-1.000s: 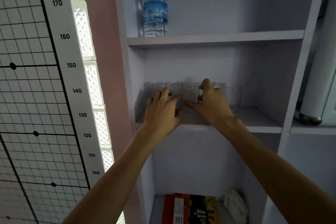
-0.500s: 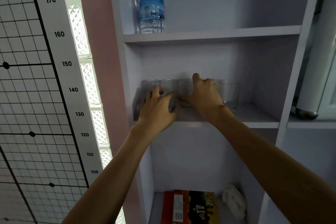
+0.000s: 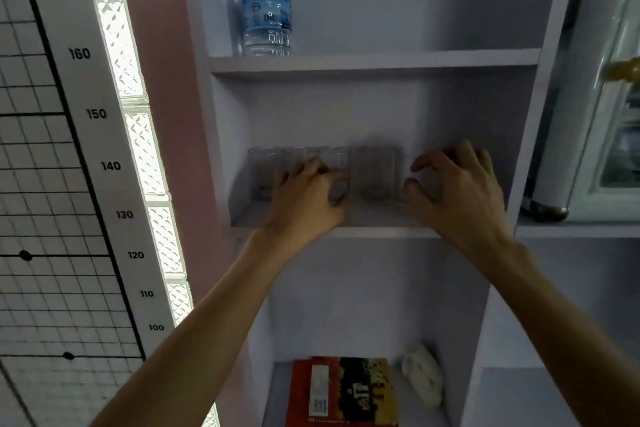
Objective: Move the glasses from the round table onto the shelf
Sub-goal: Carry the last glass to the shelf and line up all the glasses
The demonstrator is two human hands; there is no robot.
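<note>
Several clear glasses (image 3: 376, 173) stand in a row at the back of the lilac shelf (image 3: 381, 231), from its left wall to about the middle; they are blurred. My left hand (image 3: 308, 196) lies against the left part of the row, fingers and thumb curled round one glass (image 3: 333, 159). My right hand (image 3: 459, 189) hovers at the right end of the row with its fingers curled and spread. Its thumb is close to the rightmost visible glass, and I see nothing in it. The round table is out of view.
A water bottle (image 3: 266, 10) stands on the board above. Below lie a red box (image 3: 343, 392) and a white cloth (image 3: 423, 374). A height chart (image 3: 97, 114) hangs on the left. A white glass-door cabinet (image 3: 616, 135) stands to the right.
My right hand has left the middle of the row and moved right, opening. My left hand has stayed on the left glasses. The camera has drifted slightly.
</note>
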